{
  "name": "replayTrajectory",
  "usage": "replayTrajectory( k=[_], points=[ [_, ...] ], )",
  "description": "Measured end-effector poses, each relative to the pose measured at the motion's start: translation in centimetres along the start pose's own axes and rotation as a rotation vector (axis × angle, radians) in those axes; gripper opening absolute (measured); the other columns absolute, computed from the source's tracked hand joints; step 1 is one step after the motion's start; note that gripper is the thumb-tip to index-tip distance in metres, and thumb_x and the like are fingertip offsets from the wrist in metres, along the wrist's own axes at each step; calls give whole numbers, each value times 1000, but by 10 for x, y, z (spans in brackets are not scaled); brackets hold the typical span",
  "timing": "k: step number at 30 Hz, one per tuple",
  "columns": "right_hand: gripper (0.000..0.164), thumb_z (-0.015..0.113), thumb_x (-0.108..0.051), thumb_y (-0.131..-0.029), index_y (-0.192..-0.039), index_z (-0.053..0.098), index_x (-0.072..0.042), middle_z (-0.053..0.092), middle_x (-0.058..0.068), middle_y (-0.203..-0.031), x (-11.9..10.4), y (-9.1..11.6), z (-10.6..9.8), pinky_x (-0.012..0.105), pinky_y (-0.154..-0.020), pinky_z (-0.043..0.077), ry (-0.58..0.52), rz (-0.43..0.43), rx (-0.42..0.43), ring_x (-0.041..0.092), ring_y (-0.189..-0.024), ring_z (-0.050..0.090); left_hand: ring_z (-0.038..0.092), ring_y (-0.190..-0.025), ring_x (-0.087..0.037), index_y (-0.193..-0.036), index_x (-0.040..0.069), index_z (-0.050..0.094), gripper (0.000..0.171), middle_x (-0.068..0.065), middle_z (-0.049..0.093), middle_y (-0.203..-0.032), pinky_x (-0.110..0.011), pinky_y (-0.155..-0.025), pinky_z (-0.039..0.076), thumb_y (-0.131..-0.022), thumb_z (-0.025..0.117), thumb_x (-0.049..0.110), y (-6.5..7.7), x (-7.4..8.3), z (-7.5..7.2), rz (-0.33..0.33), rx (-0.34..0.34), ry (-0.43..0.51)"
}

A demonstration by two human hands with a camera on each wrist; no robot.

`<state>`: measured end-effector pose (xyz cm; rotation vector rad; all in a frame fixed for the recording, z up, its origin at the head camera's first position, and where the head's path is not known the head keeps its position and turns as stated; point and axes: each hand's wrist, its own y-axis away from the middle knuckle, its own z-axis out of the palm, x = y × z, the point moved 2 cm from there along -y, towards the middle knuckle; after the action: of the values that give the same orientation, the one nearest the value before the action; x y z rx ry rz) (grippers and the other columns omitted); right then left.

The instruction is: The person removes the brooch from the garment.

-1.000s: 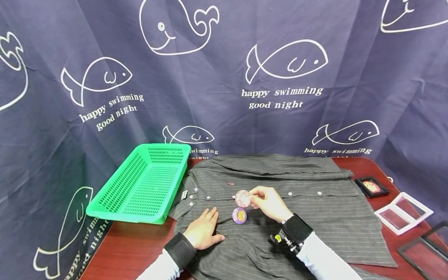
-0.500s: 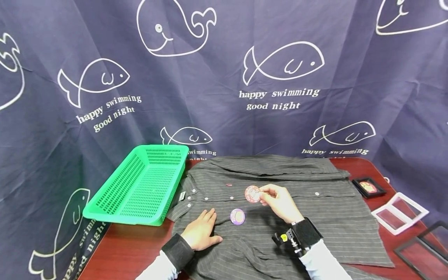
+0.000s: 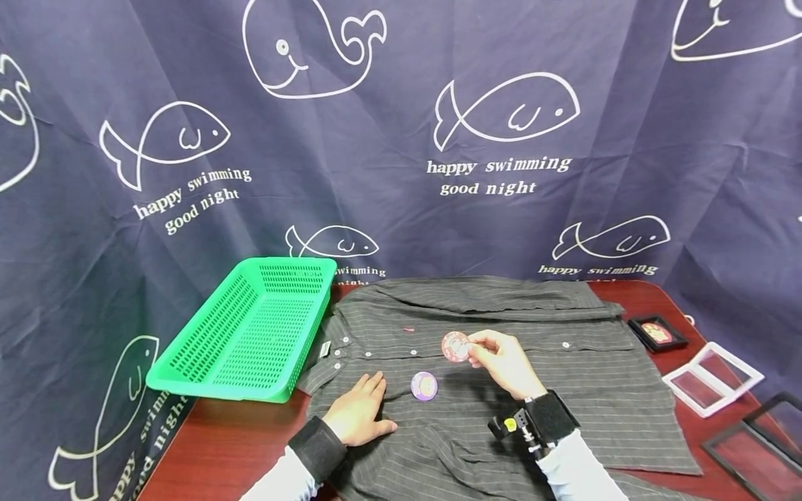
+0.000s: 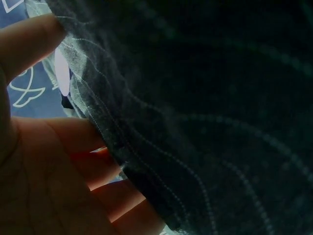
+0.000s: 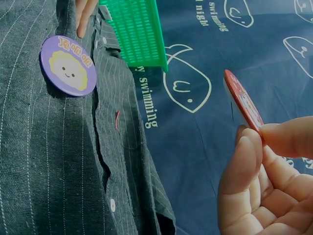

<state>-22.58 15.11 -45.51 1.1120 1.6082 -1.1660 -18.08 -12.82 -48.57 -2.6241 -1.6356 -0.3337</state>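
1. The red badge (image 3: 454, 346) is round and thin, with a pale picture in the middle; it is raised above the shirt (image 3: 601, 410) and tilted, nearly edge-on in the right wrist view.
2. The right hand (image 3: 506, 365) pinches its rim between thumb and fingers.
3. The left hand (image 3: 357, 412) rests on the shirt, fingers straight, thumb spread wide.
4. The purple badge (image 3: 424, 386) lies between the hands on the shirt: a smiling, yellow-bordered face, orange lettering.
5. The pinstriped grey shirt reaches the far edge of the desk (image 3: 244, 435).
6. The green basket (image 3: 213, 393) sits just beside the collar.
7. Frames (image 3: 711, 380) line the desk's right edge, past the hem.
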Motion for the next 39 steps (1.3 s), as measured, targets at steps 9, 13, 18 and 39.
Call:
replayTrajectory(
  k=[9, 13, 18, 39],
  points=[
    [21, 61, 1, -92, -104, 61, 17, 68, 25, -88, -4, 1, 2, 20, -66, 55, -13, -5, -4, 4, -70, 63, 45, -135, -42, -137, -5, 51, 77, -20, 48, -146, -53, -105, 43, -82, 72, 45, 1, 0, -4, -23, -3, 67],
    [19, 62, 0, -92, -102, 63, 15, 68, 24, -86, -6, 2, 4, 20, -65, 56, -8, -19, -1, 4, -69, 63, 44, -135, -45, -136, -7, 51, 76, -23, 48, -144, -56, -106, 40, -83, 71, 43, 0, 1, -8, -29, 6, 143],
    [18, 62, -1, -92, -101, 63, 14, 68, 22, -85, -8, 2, 3, 21, -65, 56, 6, -33, 0, 4, -68, 63, 45, -134, -43, -136, -7, 50, 72, -24, 50, -142, -54, -107, 40, -87, 68, 43, -6, 3, -8, -17, 66, 213],
    [9, 68, -3, -90, -97, 69, 2, 69, 16, -79, -38, 11, -4, 16, -63, 52, 117, -208, 144, -1, -68, 63, 64, -113, -27, -127, 3, 60, 50, -13, 65, -123, -40, -95, 52, -95, 62, 40, -40, 40, -41, 57, 338, 656]
  ],
)
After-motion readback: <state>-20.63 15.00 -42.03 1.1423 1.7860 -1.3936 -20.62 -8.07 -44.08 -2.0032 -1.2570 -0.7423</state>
